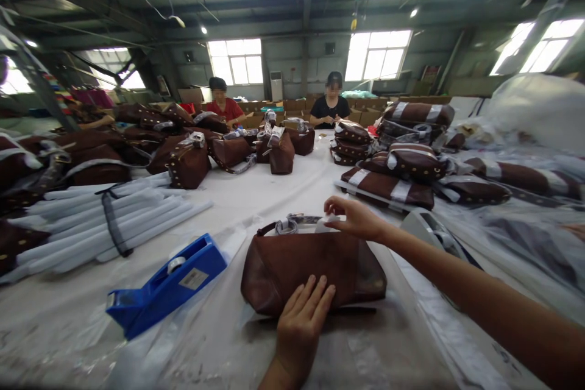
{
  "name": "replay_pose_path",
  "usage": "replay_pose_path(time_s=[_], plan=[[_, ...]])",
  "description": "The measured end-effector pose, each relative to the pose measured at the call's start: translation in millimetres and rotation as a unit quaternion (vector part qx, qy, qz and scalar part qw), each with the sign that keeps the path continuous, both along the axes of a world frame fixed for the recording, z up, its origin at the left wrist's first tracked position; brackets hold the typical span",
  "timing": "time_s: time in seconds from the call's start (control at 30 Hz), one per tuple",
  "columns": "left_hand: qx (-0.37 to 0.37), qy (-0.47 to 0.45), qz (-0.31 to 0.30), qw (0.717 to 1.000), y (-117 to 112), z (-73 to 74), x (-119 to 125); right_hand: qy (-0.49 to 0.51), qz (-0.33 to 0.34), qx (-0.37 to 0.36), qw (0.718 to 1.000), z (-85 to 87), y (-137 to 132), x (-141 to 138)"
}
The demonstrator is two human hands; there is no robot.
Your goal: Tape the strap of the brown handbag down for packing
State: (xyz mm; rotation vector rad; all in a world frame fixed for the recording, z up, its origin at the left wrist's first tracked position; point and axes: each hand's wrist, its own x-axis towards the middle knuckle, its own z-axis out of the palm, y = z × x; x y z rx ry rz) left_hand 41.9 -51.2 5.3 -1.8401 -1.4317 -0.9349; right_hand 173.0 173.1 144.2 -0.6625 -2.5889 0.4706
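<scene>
A brown leather handbag [297, 262] lies before me on the white-covered table. My left hand [302, 320] rests flat on its near side, fingers stretched out and holding nothing. Over the bag's top edge, at the right, the fingers of my right hand [355, 218] are pinched on a small piece of white wrapping [333, 219]; how far that piece extends behind the bag is hidden. Beside it the bag's strap [304, 218] and a coil in clear wrap [286, 227] show along the top. To the left stands a blue tape dispenser [167, 286] with a roll of tape [176, 264].
White paper rolls [109, 225] tied with a black band lie at left. Several brown bags [189, 161] crowd the left and far table. Wrapped bags [388, 186] are stacked at right, near a grey dispenser-like object [429, 231]. Two people [331, 103] work across the table.
</scene>
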Motion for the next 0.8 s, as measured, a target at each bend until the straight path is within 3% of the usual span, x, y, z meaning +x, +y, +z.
replay_pose_path(time_s=[0.1,0.17,0.27,0.43,0.63,0.8], plan=[[-0.012,-0.001,-0.001,1.0,-1,0.1,0,0.129,0.004,-0.204,0.97,-11.8,-22,18],[-0.019,0.005,-0.001,1.0,-1,0.3,0,0.189,-0.027,-0.264,0.946,-17.4,-29,28],[-0.016,0.015,0.001,1.0,-1,0.9,0,0.246,-0.078,-0.206,0.944,-18.8,-35,43],[-0.014,0.022,0.008,1.0,2,1.4,0,0.262,-0.058,-0.093,0.959,-26.3,-67,64],[-0.033,0.026,0.009,0.999,5,-0.9,-1,0.182,0.065,0.021,0.981,-81.6,-110,80],[-0.062,0.041,-0.002,0.997,-1,-5.2,-1,0.183,0.089,0.116,0.972,-117.9,-115,86]])
